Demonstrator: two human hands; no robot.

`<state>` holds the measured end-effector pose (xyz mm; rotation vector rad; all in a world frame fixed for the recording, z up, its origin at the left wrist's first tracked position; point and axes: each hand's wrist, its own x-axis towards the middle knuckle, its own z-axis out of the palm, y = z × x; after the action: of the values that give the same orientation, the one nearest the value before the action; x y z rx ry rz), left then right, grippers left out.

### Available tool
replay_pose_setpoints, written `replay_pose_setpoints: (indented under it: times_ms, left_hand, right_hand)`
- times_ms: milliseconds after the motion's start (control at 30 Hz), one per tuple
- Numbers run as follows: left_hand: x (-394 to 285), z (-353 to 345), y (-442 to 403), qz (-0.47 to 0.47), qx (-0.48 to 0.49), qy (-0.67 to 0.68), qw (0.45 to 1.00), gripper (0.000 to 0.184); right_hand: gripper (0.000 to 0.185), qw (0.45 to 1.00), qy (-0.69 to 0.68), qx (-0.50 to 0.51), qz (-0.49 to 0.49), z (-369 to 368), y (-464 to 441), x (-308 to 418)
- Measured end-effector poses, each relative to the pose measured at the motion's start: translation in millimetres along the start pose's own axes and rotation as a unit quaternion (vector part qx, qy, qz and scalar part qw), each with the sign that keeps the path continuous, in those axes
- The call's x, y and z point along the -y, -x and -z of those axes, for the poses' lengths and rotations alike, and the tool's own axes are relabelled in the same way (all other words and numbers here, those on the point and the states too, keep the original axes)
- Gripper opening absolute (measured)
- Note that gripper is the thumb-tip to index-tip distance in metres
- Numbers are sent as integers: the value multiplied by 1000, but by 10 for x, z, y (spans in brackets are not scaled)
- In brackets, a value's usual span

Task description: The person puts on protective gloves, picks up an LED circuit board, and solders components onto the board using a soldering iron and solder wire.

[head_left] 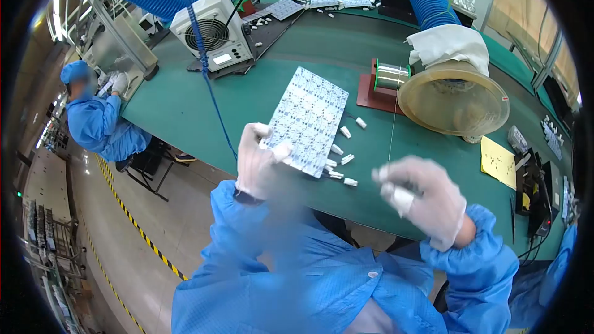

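My left hand (255,162), in a white glove, grips the lower left edge of a white circuit board panel (312,114), with the thumb over its face. The panel is divided into many small repeating boards and lies at a slant. Several white connectors on short leads (337,148) lie along its right side. To the right, my gloved right hand (427,201) is raised near the front edge, fingers curled. A thin solder wire (393,127) runs down from a spool (391,77) to its fingertips, which are slightly blurred.
A fume hood funnel (455,102) on a blue hose stands right of the spool. Beside it are a yellow sponge sheet (498,162) and a black soldering station (535,192). A white fan unit (213,31) stands at the back left. A co-worker (102,108) sits at the left.
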<state>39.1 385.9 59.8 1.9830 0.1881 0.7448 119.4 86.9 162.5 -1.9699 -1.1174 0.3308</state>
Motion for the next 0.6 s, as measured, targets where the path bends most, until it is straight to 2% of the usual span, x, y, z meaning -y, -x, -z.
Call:
replay_pose_setpoints:
  times_ms: [67, 100, 133, 200, 233, 267, 300, 333, 400, 433, 533, 600]
  left_hand:
    - [-103, 99, 139, 35, -43, 109, 993, 27]
    - [-170, 176, 200, 66, -67, 148, 984, 22]
    - [-238, 254, 259, 67, -78, 145, 984, 22]
    - [-396, 314, 395, 75, -72, 376, 921, 26]
    - [-526, 329, 441, 55, -87, 446, 889, 29]
    - [-502, 423, 485, 56, -96, 442, 890, 29]
    - [-476, 559, 531, 73, -77, 363, 926, 36]
    - [-468, 645, 567, 90, -55, 280, 954, 43]
    - [-447, 674, 644, 100, -55, 269, 956, 43]
    - [-391, 676, 678, 60, -54, 204, 976, 42]
    - [-306, 683, 711, 11, -38, 169, 985, 43]
    - [-305, 678, 726, -12, -47, 58, 997, 44]
  right_hand:
    - [25, 994, -35, -102, 9, 6, -254, 15]
    - [29, 988, -99, -108, -58, 41, -389, 114]
    - [36, 990, -37, -136, -11, 24, -522, 37]
    - [42, 980, -3, -194, 35, -139, -841, -66]
    - [42, 982, -6, -185, 41, -224, -951, -80]
    - [44, 985, -66, -139, 79, -297, -1039, -99]
    - [47, 981, -125, -94, 114, -353, -1100, -86]
    - [47, 988, -131, -47, 69, -393, -1152, -86]
    - [47, 987, -159, 27, -13, -502, -1271, -156]
    - [47, 987, -159, 24, -14, -566, -1314, -219]
    - [41, 986, -165, 26, -19, -687, -1376, -397]
    - [36, 991, -90, -3, 95, -694, -1345, -459]
